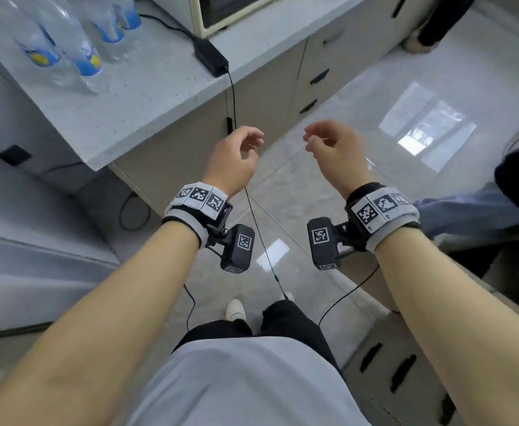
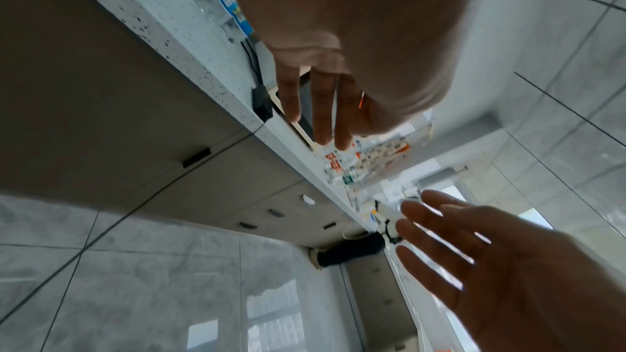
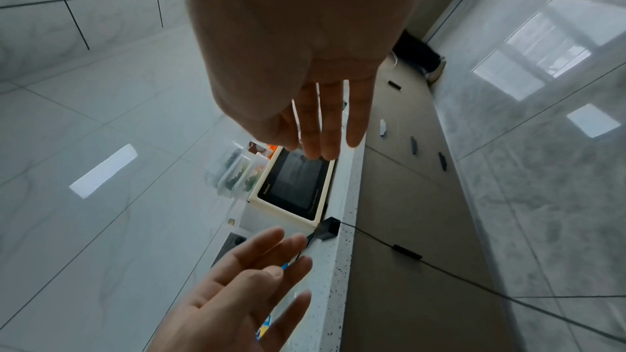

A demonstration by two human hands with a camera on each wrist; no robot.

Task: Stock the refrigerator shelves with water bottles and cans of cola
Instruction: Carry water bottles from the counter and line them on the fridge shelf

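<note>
**Both hands free, bottles waiting up-left on the counter**

Nothing is held at this moment. The left hand (image 1: 236, 155) is seen raised with fingers loosely curled around nothing, and the right hand (image 1: 332, 149) is mirrored beside it, equally relaxed; in both wrist views the fingers are shown straight and spread in free air.

The water bottles (image 1: 67, 38) are found standing upright on the counter (image 1: 135, 96), long axes vertical, clustered near its far left corner. From the hands they lie forward and to the left, well apart, and the left hand is judged the nearer of the two, so a first reach would likely be made by that side. No cola cans can be picked out, and the refrigerator cannot be identified with certainty in these views.

Blue labels with yellow patches are seen on the bottles, but no brand can be read through the blur. Faint lettering is carried on the microwave (image 3: 294, 184) door frame, too small to be made out. Coded square markers are worn on both wristbands.
</note>
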